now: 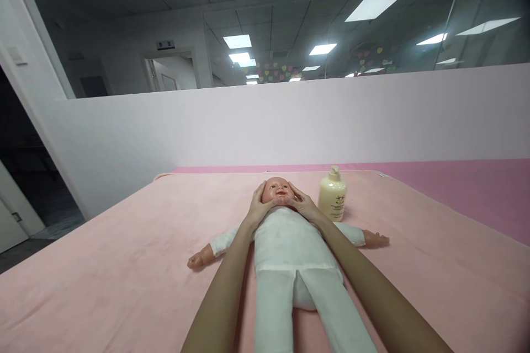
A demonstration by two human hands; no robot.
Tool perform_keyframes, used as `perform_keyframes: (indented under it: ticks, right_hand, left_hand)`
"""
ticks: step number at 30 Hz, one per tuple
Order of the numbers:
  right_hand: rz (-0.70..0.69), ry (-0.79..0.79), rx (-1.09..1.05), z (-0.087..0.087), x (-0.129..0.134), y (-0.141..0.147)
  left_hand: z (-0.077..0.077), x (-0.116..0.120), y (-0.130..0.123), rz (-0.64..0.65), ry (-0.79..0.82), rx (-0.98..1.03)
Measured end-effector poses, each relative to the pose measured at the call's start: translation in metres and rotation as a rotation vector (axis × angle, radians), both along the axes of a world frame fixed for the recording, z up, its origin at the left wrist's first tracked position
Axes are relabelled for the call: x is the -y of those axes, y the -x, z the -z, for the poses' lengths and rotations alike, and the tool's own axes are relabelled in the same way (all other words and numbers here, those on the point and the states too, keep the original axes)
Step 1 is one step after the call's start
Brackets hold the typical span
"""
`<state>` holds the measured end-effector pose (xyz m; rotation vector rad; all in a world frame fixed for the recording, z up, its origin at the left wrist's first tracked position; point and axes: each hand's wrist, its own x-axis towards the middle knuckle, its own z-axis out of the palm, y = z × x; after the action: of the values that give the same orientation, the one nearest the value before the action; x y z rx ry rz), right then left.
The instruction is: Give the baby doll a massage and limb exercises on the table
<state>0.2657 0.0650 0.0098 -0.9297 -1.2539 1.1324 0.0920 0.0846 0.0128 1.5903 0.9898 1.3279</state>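
Note:
A baby doll (296, 242) with a white cloth body lies on its back, its head away from me and its arms spread. My left hand (260, 204) cups the left side of the doll's head, fingers along the cheek and thumb at the chin. On the other side, my right hand (304, 204) mirrors it, fingers by the temple and thumb near the mouth. Both thumbs come close together under the doll's lips. The back of the head is hidden. A pale yellow pump bottle (332, 196) stands upright just beyond my right hand.
A pink towel (124, 253) is spread beneath the doll, over a brighter pink surface (476, 187). A white low wall (290, 121) with glass above it runs along the far side. At the left is a dark doorway (33, 187).

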Motion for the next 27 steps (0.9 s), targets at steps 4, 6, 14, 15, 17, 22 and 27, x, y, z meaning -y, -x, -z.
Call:
perform_keyframes:
  ticks: [4,6,14,15,17,22,27]
  right_hand:
    - [-0.015,-0.021,-0.022,0.004,-0.004,-0.002]
    - [-0.029,-0.013,-0.052,0.006,-0.007,-0.002]
    - [-0.060,0.054,-0.115,0.005,-0.005,0.000]
    - [-0.065,0.060,-0.122,0.004,-0.004,0.000]
    - [-0.068,0.068,-0.137,0.004,-0.004,0.001]
    - [-0.089,0.065,-0.189,0.007,-0.008,0.000]
    - [-0.119,0.078,-0.280,0.008,-0.009,0.002]
  left_hand:
    - [0.002,-0.005,0.004,0.036,-0.021,-0.007]
    - [0.004,-0.007,0.006,0.063,-0.041,-0.015]
    - [0.008,-0.010,0.007,0.080,-0.042,-0.039]
    - [0.008,-0.010,0.007,0.085,-0.037,-0.029]
    - [0.009,-0.011,0.006,0.092,-0.031,-0.012]
    - [0.012,-0.014,0.005,0.098,-0.023,0.029]
    - [0.014,-0.016,0.005,0.106,0.004,0.098]
